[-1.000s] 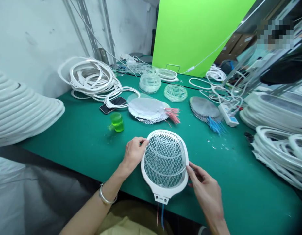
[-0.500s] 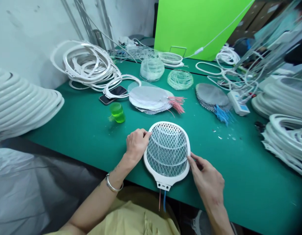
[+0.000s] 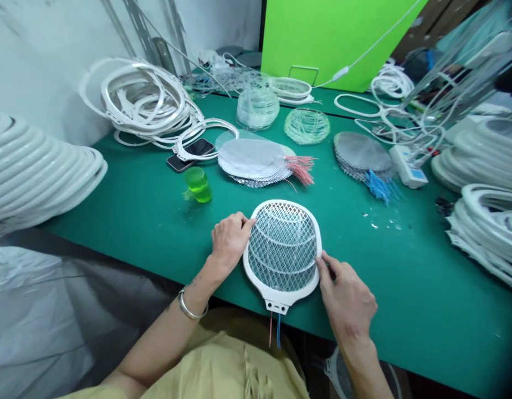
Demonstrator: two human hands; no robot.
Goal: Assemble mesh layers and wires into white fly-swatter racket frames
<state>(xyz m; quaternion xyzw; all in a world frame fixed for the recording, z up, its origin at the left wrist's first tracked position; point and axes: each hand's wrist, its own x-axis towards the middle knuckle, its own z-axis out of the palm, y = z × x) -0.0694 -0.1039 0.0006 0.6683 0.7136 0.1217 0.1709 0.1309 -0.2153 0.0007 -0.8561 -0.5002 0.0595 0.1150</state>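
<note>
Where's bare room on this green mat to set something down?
Bare green mat lies between your right hand on the fly swatter and the stacked white frames, and left of your left hand, below the green translucent object. The far side is crowded with white loops and mesh.

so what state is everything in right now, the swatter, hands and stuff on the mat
left hand: fingers on the swatter's left rim
right hand: fingertips on the swatter's right rim
electric fly swatter: mesh inside white frame, level in front of the person
wires: pink and blue, hanging loose from the neck
phone: lying flat, screen dark, white ring frame across one end
</note>
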